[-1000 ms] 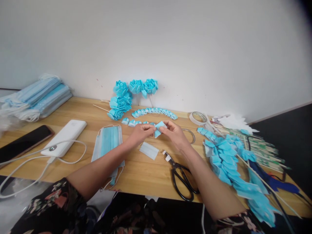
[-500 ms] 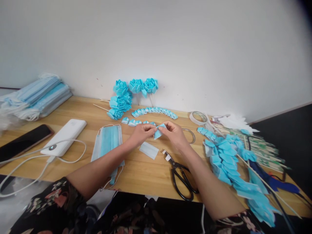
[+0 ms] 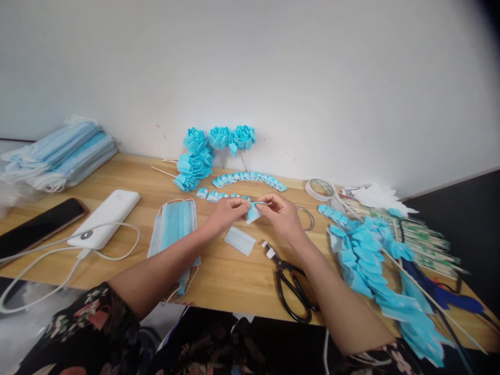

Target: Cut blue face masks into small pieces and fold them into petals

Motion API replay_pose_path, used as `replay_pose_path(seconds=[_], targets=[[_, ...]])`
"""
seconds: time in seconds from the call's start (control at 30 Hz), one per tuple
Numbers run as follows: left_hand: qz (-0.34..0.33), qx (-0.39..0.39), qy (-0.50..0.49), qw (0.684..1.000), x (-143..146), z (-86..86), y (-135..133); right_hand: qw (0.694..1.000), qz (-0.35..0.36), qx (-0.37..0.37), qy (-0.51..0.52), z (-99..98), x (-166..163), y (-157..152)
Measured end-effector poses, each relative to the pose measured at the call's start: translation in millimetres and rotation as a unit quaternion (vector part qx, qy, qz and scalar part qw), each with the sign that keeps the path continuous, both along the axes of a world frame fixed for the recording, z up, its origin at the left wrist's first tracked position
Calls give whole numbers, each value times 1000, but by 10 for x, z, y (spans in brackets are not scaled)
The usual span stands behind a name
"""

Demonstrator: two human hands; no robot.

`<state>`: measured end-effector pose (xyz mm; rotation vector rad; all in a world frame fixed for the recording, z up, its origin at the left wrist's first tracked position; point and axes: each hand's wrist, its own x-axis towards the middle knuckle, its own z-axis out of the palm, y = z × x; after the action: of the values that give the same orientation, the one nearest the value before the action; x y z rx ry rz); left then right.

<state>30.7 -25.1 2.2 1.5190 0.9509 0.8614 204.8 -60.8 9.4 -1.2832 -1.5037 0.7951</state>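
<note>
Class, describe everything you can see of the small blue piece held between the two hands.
The small blue piece looks like thin, soft sheet material, bright along its upper edge, which seems folded, and paler below. Fingers of the left hand pinch its left side, those of the right hand its upper right. It is apparently clear of the wooden table.

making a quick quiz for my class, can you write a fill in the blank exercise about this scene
1. The piece of material pinched between the left hand and the right hand is light ____ in colour.
2. The cutting tool with black loop handles on the table is a pair of ____.
3. Just left of the white power bank lies a black-screened ____.

Missing words: blue; scissors; phone.
</note>
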Motion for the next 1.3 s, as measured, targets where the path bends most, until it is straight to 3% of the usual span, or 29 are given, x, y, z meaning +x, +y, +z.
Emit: replay_pose_path(seconds=[0.27, 0.6, 0.9, 1.03, 1.13, 1.3], targets=[[-6, -69, -61, 996, -8, 48, -10, 994, 27, 70, -78, -19, 23, -10], [-25, -43, -61, 997, -17, 80, -18, 991, 30, 81, -104, -23, 42, 3], [0, -39, -35, 999, -9, 57, -5, 989, 55, 85, -108, -1, 24, -15], [25, -25, -35, 999, -16, 19, 16, 994, 98, 25, -44, 38, 53, -32], [32, -5, -29, 999, -17, 9, 16, 996, 86, -26, 14, 23, 66, -13], [35, 13, -27, 999, 0, 35, -7, 996, 66, -60, -29, -58, 55, 29]])
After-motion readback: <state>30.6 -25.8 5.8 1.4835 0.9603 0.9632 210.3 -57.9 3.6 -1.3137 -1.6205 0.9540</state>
